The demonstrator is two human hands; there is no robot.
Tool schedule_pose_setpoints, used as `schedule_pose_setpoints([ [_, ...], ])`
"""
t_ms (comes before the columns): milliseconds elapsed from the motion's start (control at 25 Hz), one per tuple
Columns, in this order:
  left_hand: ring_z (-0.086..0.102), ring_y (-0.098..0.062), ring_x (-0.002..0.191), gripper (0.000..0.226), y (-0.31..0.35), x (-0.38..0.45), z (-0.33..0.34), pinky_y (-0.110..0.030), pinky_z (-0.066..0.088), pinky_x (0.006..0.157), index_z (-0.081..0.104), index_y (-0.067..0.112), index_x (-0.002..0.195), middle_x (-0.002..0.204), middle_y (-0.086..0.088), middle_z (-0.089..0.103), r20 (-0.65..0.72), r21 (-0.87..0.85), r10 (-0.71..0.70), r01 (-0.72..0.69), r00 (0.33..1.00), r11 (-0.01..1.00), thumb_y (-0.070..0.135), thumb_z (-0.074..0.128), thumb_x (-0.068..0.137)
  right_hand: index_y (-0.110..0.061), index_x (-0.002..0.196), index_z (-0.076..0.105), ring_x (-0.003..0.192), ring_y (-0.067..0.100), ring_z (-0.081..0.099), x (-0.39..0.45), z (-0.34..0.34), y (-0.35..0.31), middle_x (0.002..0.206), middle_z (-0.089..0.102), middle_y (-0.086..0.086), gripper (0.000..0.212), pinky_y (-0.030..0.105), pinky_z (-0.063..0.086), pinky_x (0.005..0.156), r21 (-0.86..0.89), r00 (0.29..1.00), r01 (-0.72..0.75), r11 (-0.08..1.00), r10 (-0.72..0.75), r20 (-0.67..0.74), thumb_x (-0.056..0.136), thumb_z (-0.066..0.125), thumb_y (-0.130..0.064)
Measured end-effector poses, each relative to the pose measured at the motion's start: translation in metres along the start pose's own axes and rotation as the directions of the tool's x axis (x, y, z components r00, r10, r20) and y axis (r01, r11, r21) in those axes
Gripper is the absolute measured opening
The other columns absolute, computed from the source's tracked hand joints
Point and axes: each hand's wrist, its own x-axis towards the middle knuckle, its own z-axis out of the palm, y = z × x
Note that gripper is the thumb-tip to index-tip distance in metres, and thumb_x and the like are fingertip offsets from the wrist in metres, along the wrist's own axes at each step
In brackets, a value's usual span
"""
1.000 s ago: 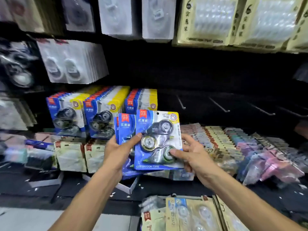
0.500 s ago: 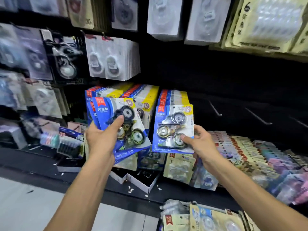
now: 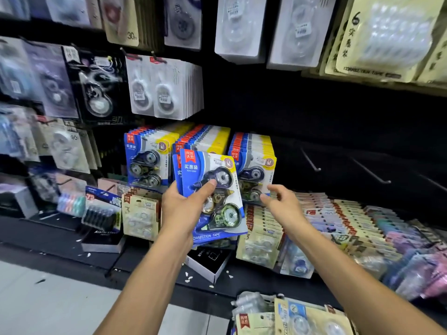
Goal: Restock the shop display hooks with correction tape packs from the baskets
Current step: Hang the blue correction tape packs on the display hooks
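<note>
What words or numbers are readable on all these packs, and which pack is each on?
"ORRECTION TAPE": bottom edge of the blue pack gripped by the left hand; first letter hidden.
"30m": hanging beige pack, top left.
"CORRECTION TAPE": yellow pack, top right, blurred.
"3": beige pack low on the shelf.
Chinese characters and price stickers: too small or blurred.

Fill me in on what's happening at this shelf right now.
A person is restocking blue correction tape packs on display hooks. The left hand grips a small stack of packs in front of the three hanging rows. The right hand is open and holds nothing, reaching toward the rightmost row. Empty hooks stand further right, and a basket of other packs sits below.
</note>
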Motion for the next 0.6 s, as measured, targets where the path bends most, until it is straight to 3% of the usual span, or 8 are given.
schedule_pose_setpoints([
  [40, 0.075, -0.013, 0.089, 0.023, 0.000, 0.000, 0.002, -0.028, 0.058, 0.073, 0.073, 0.020, 0.099, 0.091, 0.008, 0.079, 0.005, 0.000, -0.016, 0.016, 1.000, 1.000, 0.017, 0.086, 0.080, -0.024, 0.124, 0.062, 0.111, 0.019, 0.062, -0.008, -0.002, -0.004, 0.134, 0.060, 0.004, 0.030, 0.038, 0.053, 0.093, 0.083, 0.998, 0.046, 0.995, -0.050, 0.041, 0.097, 0.062, -0.038],
  [120, 0.075, -0.018, 0.094, 0.026, -0.002, 0.001, 0.007, -0.037, 0.060, 0.084, 0.074, 0.020, 0.100, 0.093, 0.006, 0.079, 0.008, 0.033, -0.042, 0.042, 0.999, 0.999, 0.020, 0.088, 0.078, -0.022, 0.115, 0.063, 0.083, 0.017, 0.068, -0.027, -0.001, -0.013, 0.108, 0.071, 0.004, 0.026, 0.032, 0.055, 0.071, 0.242, 0.960, 0.018, 0.970, -0.085, 0.267, 0.095, 0.064, -0.038],
  [200, 0.075, -0.020, 0.096, 0.026, -0.002, 0.001, 0.010, -0.044, 0.059, 0.091, 0.075, 0.020, 0.101, 0.095, 0.005, 0.080, 0.032, 0.023, -0.074, 0.073, 0.997, 0.997, 0.030, 0.086, 0.080, -0.019, 0.116, 0.063, 0.071, 0.015, 0.066, -0.037, 0.001, -0.015, 0.089, 0.071, -0.001, 0.031, 0.031, 0.052, 0.060, 0.227, 0.918, 0.020, 0.974, -0.108, 0.383, 0.088, 0.074, -0.029],
  [320, 0.072, -0.014, 0.092, 0.030, 0.003, -0.007, 0.015, -0.035, 0.057, 0.086, 0.071, 0.021, 0.105, 0.096, 0.006, 0.077, 0.057, -0.050, -0.158, 0.160, 0.986, 0.986, 0.049, 0.066, 0.095, -0.005, 0.117, 0.061, 0.061, 0.011, 0.065, -0.037, 0.002, -0.013, 0.080, 0.072, -0.002, 0.035, 0.026, 0.047, 0.043, 0.353, 0.963, -0.042, 0.935, -0.057, 0.264, 0.087, 0.075, -0.017],
  [440, 0.056, -0.005, 0.074, 0.021, 0.010, -0.006, 0.011, -0.020, 0.048, 0.065, 0.061, 0.023, 0.096, 0.084, 0.012, 0.061, -0.121, -0.031, -0.118, 0.115, 0.986, 0.993, 0.035, 0.048, 0.108, -0.003, 0.117, 0.058, 0.062, 0.014, 0.065, -0.029, -0.003, -0.006, 0.095, 0.072, 0.006, 0.033, 0.024, 0.045, 0.036, 0.548, 0.993, -0.114, 0.829, 0.071, 0.099, 0.091, 0.071, -0.017],
  [600, 0.050, -0.008, 0.070, 0.035, 0.013, 0.010, -0.005, -0.031, 0.041, 0.070, 0.056, 0.031, 0.078, 0.079, 0.011, 0.057, -0.304, 0.124, 0.096, -0.061, 0.948, 0.990, 0.037, 0.042, 0.109, -0.014, 0.112, 0.052, 0.062, 0.014, 0.063, -0.026, -0.009, 0.006, 0.102, 0.070, 0.003, 0.028, 0.027, 0.049, 0.042, 0.440, 0.986, -0.035, 0.897, 0.102, -0.130, 0.092, 0.072, -0.021],
])
